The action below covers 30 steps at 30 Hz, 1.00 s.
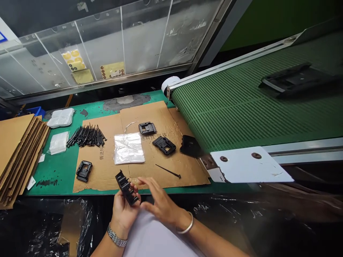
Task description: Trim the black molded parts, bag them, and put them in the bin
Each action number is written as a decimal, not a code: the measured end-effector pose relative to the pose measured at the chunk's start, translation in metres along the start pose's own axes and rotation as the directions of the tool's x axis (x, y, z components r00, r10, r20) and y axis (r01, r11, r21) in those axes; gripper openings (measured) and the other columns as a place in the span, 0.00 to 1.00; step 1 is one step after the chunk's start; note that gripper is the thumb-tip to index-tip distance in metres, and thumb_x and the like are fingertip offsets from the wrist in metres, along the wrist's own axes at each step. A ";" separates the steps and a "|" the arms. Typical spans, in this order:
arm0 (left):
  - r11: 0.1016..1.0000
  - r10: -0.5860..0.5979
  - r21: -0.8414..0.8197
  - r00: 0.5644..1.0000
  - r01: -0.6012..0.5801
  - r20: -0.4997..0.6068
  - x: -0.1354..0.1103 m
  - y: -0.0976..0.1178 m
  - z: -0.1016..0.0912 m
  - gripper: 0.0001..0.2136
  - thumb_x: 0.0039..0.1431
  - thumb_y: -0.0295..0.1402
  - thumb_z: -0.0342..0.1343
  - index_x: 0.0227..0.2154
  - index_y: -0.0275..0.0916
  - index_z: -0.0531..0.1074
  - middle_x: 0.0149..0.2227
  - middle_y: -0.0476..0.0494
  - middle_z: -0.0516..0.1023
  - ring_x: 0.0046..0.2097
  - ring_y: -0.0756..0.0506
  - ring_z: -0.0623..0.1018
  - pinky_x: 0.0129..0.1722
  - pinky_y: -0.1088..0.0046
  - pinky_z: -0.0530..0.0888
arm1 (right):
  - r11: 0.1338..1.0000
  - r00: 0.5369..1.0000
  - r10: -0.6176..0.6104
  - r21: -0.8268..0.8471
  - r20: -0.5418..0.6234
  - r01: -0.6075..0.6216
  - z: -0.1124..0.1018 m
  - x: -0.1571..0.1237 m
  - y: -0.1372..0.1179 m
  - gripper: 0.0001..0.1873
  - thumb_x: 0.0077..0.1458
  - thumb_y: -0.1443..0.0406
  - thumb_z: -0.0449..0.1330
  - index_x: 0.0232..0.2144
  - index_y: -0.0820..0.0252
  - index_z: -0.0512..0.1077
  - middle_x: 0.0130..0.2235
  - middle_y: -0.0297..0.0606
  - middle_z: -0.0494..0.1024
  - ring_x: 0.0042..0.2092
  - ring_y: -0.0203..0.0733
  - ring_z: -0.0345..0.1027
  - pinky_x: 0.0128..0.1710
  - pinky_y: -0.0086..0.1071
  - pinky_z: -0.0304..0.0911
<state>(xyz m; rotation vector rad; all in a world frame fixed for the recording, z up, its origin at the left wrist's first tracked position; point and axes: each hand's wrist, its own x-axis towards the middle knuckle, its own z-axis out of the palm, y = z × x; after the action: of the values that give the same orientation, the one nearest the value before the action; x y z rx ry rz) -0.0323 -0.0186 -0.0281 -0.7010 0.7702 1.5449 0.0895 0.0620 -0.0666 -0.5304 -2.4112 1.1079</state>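
Well, item by item: the left hand (123,212) held a black moulded plastic bracket (125,187) just above the near edge of the worktop (50,187), its fingers curled closed around the piece. The right hand (160,200) was just beside it, its fingers (146,182) open and spread toward the bracket; whether they touched it could not be told. A link watch (116,240) sat on the left wrist and a metal bangle (184,223) on the right.

Laid out on a flattened cardboard sheet (171,123): two black brackets (157,137) near the middle, a third black bracket (84,170) at the left, and a fourth dark bracket (190,146) at the edge of the green belt conveyor (235,107). A further bracket (294,79) lay on the belt itself, well along from the near end.

Pin stock: a heap of black pins (85,136) lay at the sheet's left edge, and a single black pin (167,171) lay apart from it. Whether any pin was fitted in the held bracket could not be told.

Packing stock: one clear plastic bag (128,148) lay flat on the cardboard, two white packets (60,130) stood on the worktop, and a stack of flattened cartons (18,157) lay at the far left.
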 end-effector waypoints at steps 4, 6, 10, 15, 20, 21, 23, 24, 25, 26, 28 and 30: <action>0.990 0.046 0.136 0.986 -0.024 -0.161 0.017 -0.011 -0.007 0.09 0.55 0.26 0.46 0.23 0.34 0.68 0.25 0.43 0.71 0.29 0.50 0.73 0.31 0.75 0.70 | 0.982 0.988 0.129 0.148 -0.081 -0.117 0.029 0.010 -0.013 0.23 0.54 0.57 0.50 0.48 0.66 0.60 0.43 0.49 0.69 0.45 0.47 0.63 0.44 0.40 0.61; 0.967 0.082 0.254 0.963 -0.015 -0.258 0.023 -0.015 -0.017 0.05 0.52 0.25 0.48 0.23 0.35 0.66 0.26 0.43 0.71 0.28 0.50 0.73 0.30 0.76 0.69 | 0.939 0.956 0.280 0.233 -0.085 -0.254 0.033 0.019 0.002 0.16 0.55 0.63 0.47 0.44 0.63 0.63 0.38 0.44 0.72 0.40 0.42 0.66 0.40 0.36 0.63; 0.916 0.197 0.399 0.920 -0.048 -0.340 0.033 -0.004 -0.039 0.01 0.50 0.25 0.50 0.27 0.35 0.64 0.29 0.41 0.71 0.25 0.51 0.71 0.27 0.75 0.68 | 0.913 0.918 0.380 0.113 0.110 -0.391 0.024 0.039 0.050 0.11 0.52 0.65 0.50 0.36 0.63 0.69 0.32 0.37 0.74 0.33 0.38 0.67 0.33 0.30 0.62; 0.717 0.496 0.631 0.853 -0.297 -0.163 0.053 0.034 -0.051 0.08 0.50 0.23 0.49 0.35 0.37 0.63 0.36 0.43 0.70 0.32 0.53 0.72 0.33 0.77 0.67 | 0.906 0.901 0.419 -0.118 0.112 -0.406 0.018 0.063 0.082 0.05 0.49 0.67 0.55 0.29 0.65 0.70 0.31 0.40 0.73 0.35 0.43 0.64 0.37 0.35 0.59; 0.288 0.653 0.840 0.736 -0.459 0.178 0.092 0.068 -0.046 0.08 0.49 0.25 0.49 0.33 0.36 0.69 0.38 0.40 0.72 0.43 0.46 0.70 0.45 0.68 0.65 | 0.860 0.941 0.339 -0.411 0.015 -0.303 0.043 0.102 0.066 0.10 0.54 0.64 0.53 0.37 0.64 0.67 0.39 0.48 0.69 0.43 0.49 0.59 0.42 0.38 0.54; 0.189 0.657 0.860 0.712 -0.474 0.248 0.101 0.073 -0.044 0.08 0.49 0.25 0.48 0.32 0.37 0.70 0.38 0.40 0.72 0.43 0.45 0.70 0.47 0.66 0.63 | 0.858 0.944 0.327 -0.427 0.029 -0.284 0.052 0.111 0.063 0.10 0.53 0.63 0.53 0.37 0.63 0.67 0.39 0.47 0.69 0.43 0.49 0.59 0.42 0.38 0.54; -0.007 0.649 0.875 0.663 -0.485 0.373 0.115 0.081 -0.038 0.10 0.50 0.25 0.46 0.32 0.37 0.71 0.38 0.40 0.72 0.45 0.43 0.69 0.49 0.63 0.61 | 0.861 0.944 0.328 -0.427 0.048 -0.277 0.068 0.128 0.062 0.08 0.53 0.64 0.54 0.34 0.63 0.68 0.39 0.47 0.69 0.43 0.48 0.59 0.42 0.37 0.53; -0.099 0.636 0.871 0.643 -0.481 0.427 0.120 0.084 -0.034 0.11 0.50 0.25 0.46 0.33 0.38 0.71 0.39 0.40 0.72 0.45 0.43 0.68 0.50 0.62 0.60 | 0.859 0.941 0.336 -0.427 0.050 -0.284 0.076 0.135 0.064 0.06 0.53 0.66 0.54 0.33 0.63 0.68 0.38 0.47 0.70 0.42 0.48 0.59 0.41 0.36 0.53; -0.185 0.616 0.861 0.627 -0.474 0.477 0.124 0.087 -0.031 0.12 0.50 0.24 0.46 0.34 0.38 0.71 0.40 0.39 0.72 0.46 0.42 0.67 0.50 0.61 0.60 | 0.857 0.936 0.348 -0.422 0.049 -0.296 0.081 0.141 0.067 0.05 0.53 0.68 0.53 0.31 0.63 0.68 0.36 0.46 0.70 0.41 0.46 0.60 0.40 0.35 0.53; -0.263 0.591 0.846 0.616 -0.463 0.521 0.127 0.090 -0.027 0.12 0.50 0.24 0.45 0.36 0.38 0.71 0.41 0.38 0.72 0.47 0.41 0.66 0.51 0.61 0.59 | 0.855 0.930 0.364 -0.413 0.046 -0.314 0.085 0.146 0.072 0.06 0.53 0.70 0.51 0.29 0.63 0.68 0.34 0.44 0.71 0.39 0.44 0.61 0.39 0.33 0.53; -0.396 0.530 0.806 0.607 -0.440 0.592 0.131 0.094 -0.021 0.14 0.51 0.24 0.45 0.38 0.38 0.71 0.43 0.37 0.72 0.47 0.40 0.66 0.50 0.59 0.59 | 0.851 0.914 0.403 -0.381 0.034 -0.361 0.089 0.151 0.082 0.07 0.53 0.72 0.50 0.27 0.63 0.68 0.30 0.41 0.72 0.34 0.40 0.62 0.34 0.30 0.53; -0.500 0.468 0.759 0.608 -0.416 0.642 0.134 0.098 -0.016 0.15 0.51 0.24 0.45 0.40 0.39 0.70 0.44 0.38 0.72 0.47 0.40 0.66 0.49 0.59 0.60 | 0.848 0.898 0.440 -0.337 0.017 -0.409 0.086 0.154 0.092 0.06 0.52 0.70 0.52 0.25 0.63 0.68 0.25 0.37 0.71 0.29 0.37 0.62 0.29 0.27 0.52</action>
<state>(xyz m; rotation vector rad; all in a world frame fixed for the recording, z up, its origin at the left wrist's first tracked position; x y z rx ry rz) -0.1442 0.0421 -0.1366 1.1839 2.2239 0.9511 -0.0700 0.1428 -0.1545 -1.1994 -2.6515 0.9074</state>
